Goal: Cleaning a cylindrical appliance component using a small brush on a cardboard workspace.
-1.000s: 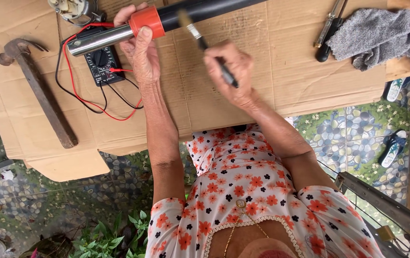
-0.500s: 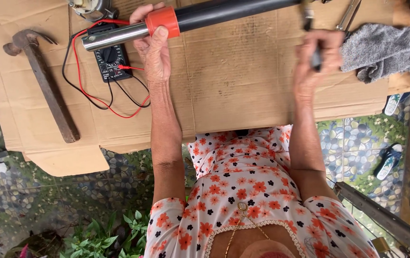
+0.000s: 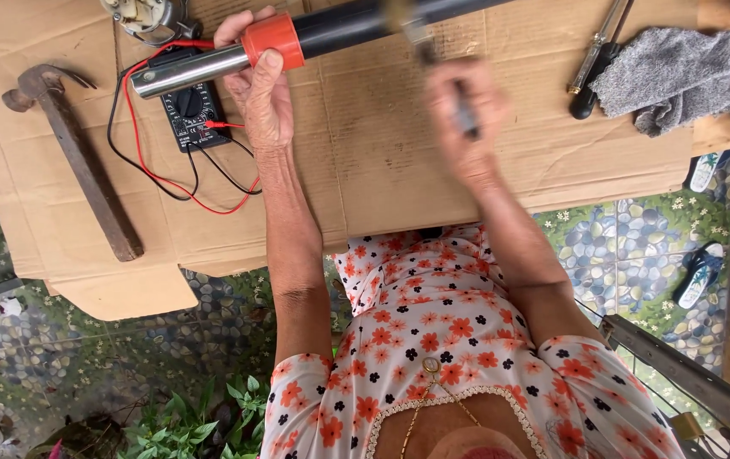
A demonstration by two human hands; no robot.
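Note:
My left hand (image 3: pixel 263 93) grips a long black tube (image 3: pixel 339 30) just behind its orange collar (image 3: pixel 273 41). The tube's bare metal end (image 3: pixel 186 72) points left over a black multimeter (image 3: pixel 191 115) with red and black leads. My right hand (image 3: pixel 463 127), blurred by motion, is closed on a thin dark-handled tool (image 3: pixel 465 117), probably a screwdriver. The tool's tip reaches up to the tube near its middle. Everything lies over a sheet of brown cardboard (image 3: pixel 382 178).
A rusty hammer (image 3: pixel 76 161) lies at the cardboard's left. A dark-handled tool (image 3: pixel 594 68) and a grey cloth (image 3: pixel 688 76) sit at the right. A metal part (image 3: pixel 140 15) is at the top left. Sandals (image 3: pixel 701 272) and plants (image 3: pixel 186 425) are on the tiled ground below.
My right hand swung right toward the tools by the cloth, then came back left to the tube's middle with the thin tool. My left hand kept its hold on the tube.

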